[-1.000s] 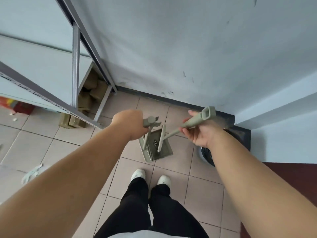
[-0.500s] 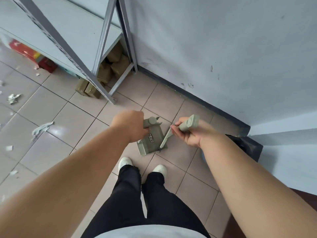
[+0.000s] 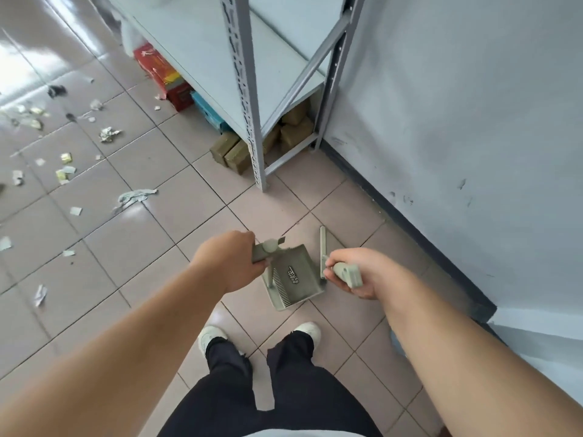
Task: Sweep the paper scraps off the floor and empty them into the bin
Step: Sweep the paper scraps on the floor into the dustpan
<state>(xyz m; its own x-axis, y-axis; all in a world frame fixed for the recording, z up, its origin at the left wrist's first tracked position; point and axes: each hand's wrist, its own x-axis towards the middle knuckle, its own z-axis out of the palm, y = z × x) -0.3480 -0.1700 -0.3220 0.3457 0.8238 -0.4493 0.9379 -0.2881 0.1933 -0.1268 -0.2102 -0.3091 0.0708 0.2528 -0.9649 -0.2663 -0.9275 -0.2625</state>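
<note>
My left hand [image 3: 229,261] grips the top of the grey-green dustpan handle [image 3: 264,250]. The dustpan [image 3: 295,280] hangs just above the tiles in front of my shoes, its comb teeth facing me. My right hand [image 3: 356,272] holds the matching broom handle [image 3: 347,274]; the shaft [image 3: 322,247] runs down beside the pan's right edge. Several paper scraps [image 3: 134,197] lie scattered over the tiled floor to the left, some white, some yellow, one crumpled foil-like piece [image 3: 108,134]. The bin is not in view.
A grey metal shelf rack [image 3: 249,99] stands ahead against the pale wall [image 3: 457,105], with brown boxes [image 3: 232,151], a red box [image 3: 164,77] and a blue box under it. A dark baseboard runs along the wall on the right.
The view has swung left, away from the corner, bringing the littered floor into sight and losing the dark bin. Both hands keep their grips; the broom handle now points down beside the pan.
</note>
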